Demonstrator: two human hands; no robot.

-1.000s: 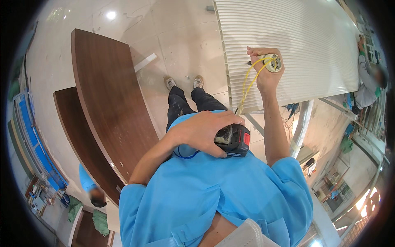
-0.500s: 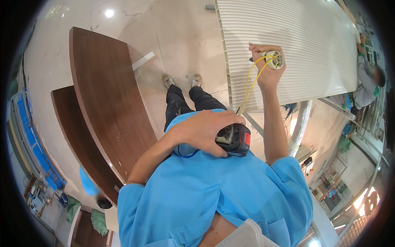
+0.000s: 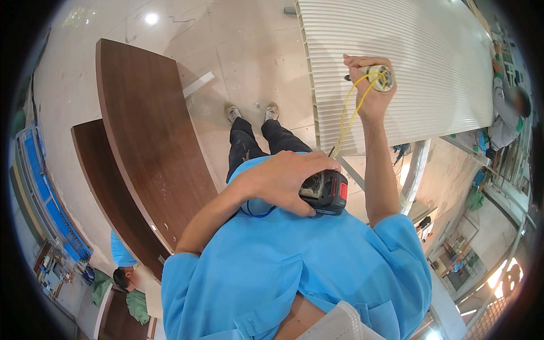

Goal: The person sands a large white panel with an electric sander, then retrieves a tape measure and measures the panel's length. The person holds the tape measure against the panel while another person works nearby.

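My left hand (image 3: pixel 277 181) is closed over a black and red battery-like block (image 3: pixel 327 192) and presses it against my blue shirt at chest height. Thin yellow wires (image 3: pixel 348 119) run from the block up to a small round metal part (image 3: pixel 378 76). My right hand (image 3: pixel 368 96) is raised and grips that part, with a thin dark tip sticking out to the left of its fingers. The right hand hovers over the near left edge of a large white ribbed panel (image 3: pixel 408 45). My legs and shoes stand on the pale tiled floor below.
Two curved dark brown boards (image 3: pixel 147 130) (image 3: pixel 102 181) lie on the floor to my left. A person (image 3: pixel 510 113) leans at the panel's far right edge; another person (image 3: pixel 127 272) in blue crouches at lower left. Blue racks (image 3: pixel 51 209) line the left, and a metal leg (image 3: pixel 416 170) stands under the panel.
My right hand with the round part has risen slightly. The left hand stays on the black and red block.
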